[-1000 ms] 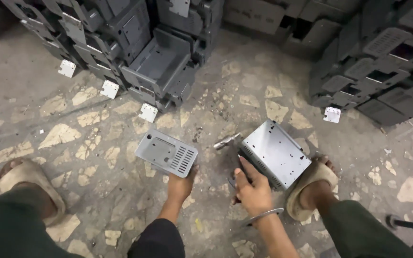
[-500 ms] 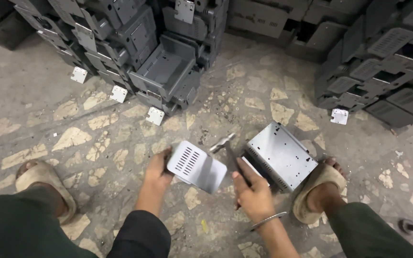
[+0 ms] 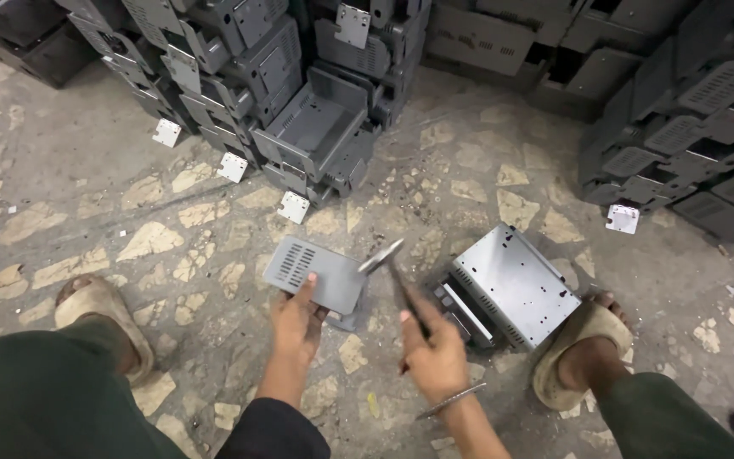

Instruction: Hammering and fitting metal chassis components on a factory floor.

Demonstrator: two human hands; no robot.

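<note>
The left hand pinches the metal cover; the right hand grips a hammer just beside, which could strike fingers.

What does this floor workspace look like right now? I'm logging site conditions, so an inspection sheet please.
Surface: rough stone-chip floor, dusty, with scattered debris.
Job's things: vented grey metal cover plate; hammer; grey metal chassis box lying beside the right sandal.
Clutter: small white tags on the floor.
Grippers: left hand holds the plate's near edge; right hand grips the hammer handle.
Cables: nothing seen.
Surroundings: stacks of grey metal casings to the left and right.
</note>
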